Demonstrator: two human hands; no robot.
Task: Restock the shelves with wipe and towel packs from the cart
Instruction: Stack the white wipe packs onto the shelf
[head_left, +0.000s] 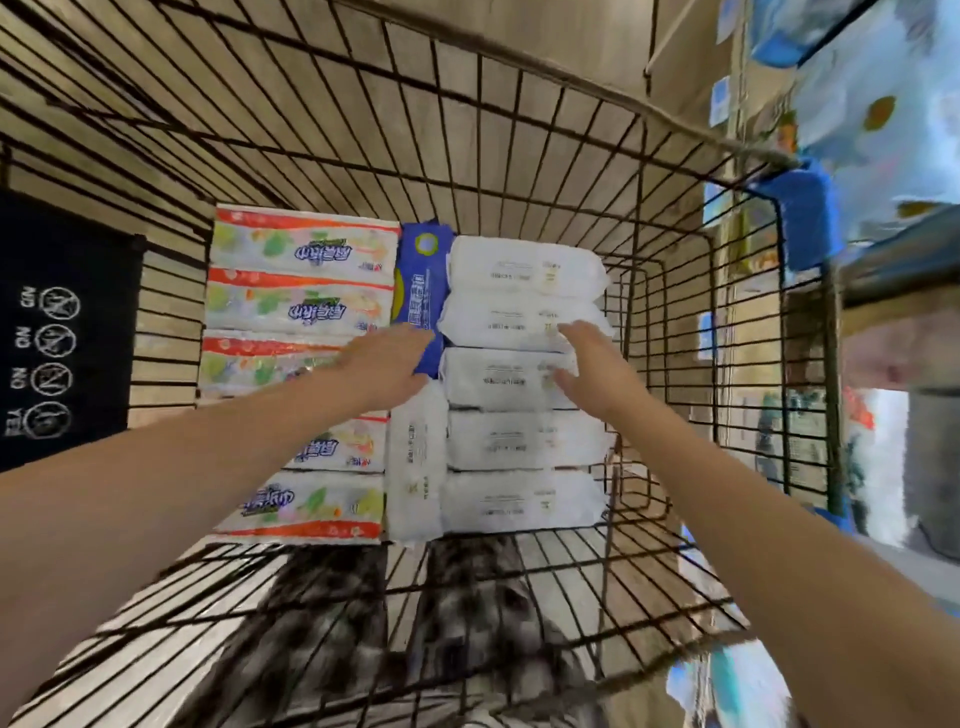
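Stock sits in the cart (717, 364), white packs (519, 382) stacked just right of the blue pack (418, 280). Left hand (387, 364) spreads open over the blue pack's near end, and right hand (597, 366) is open across the stack from it. Best to press one white pack between both palms, then lift straight.

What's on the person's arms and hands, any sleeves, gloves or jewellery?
Nothing worn shows. The left hand and right hand are ungloved, with no rings or watch visible, and both forearms are bare to the frame's edge, no sleeves.
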